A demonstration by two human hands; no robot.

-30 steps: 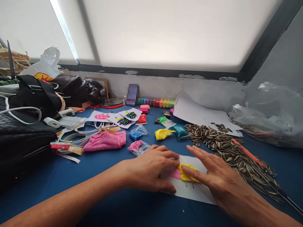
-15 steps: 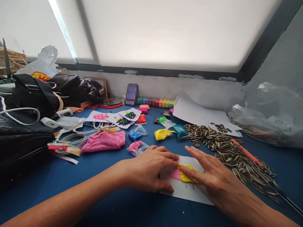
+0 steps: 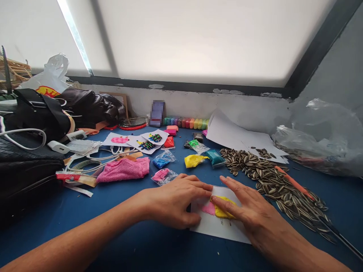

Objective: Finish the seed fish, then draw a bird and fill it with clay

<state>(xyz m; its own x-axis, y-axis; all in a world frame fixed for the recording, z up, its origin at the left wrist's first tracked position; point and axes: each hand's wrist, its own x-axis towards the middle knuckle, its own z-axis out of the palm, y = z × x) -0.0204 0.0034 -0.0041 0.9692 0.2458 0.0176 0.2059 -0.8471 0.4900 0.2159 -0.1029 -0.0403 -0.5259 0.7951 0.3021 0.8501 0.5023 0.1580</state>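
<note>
A white sheet of paper (image 3: 210, 230) lies on the blue table, bearing a flattened patch of yellow modelling clay (image 3: 222, 213) beside a smaller patch of pink clay (image 3: 209, 209). Short pencil lines show below the yellow. My left hand (image 3: 176, 202) rests over the sheet's left side, its thumb apart from the fingers and its fingertips near the top of the clay. With fingers stretched out, my right hand (image 3: 252, 211) lays its thumb across the yellow clay, hiding part of it. Neither hand grips anything.
Striped sunflower seeds (image 3: 266, 179) are heaped at the right, with an orange tool (image 3: 293, 182) on them. Clay bags in yellow (image 3: 194, 161), teal (image 3: 215, 158) and blue (image 3: 163, 160) lie ahead. A pink cloth (image 3: 124, 170) and black bags (image 3: 28, 166) are at the left.
My left thumb has drawn back slightly to the left on the paper. My right thumb has shifted a little toward the upper left edge of the yellow clay.
</note>
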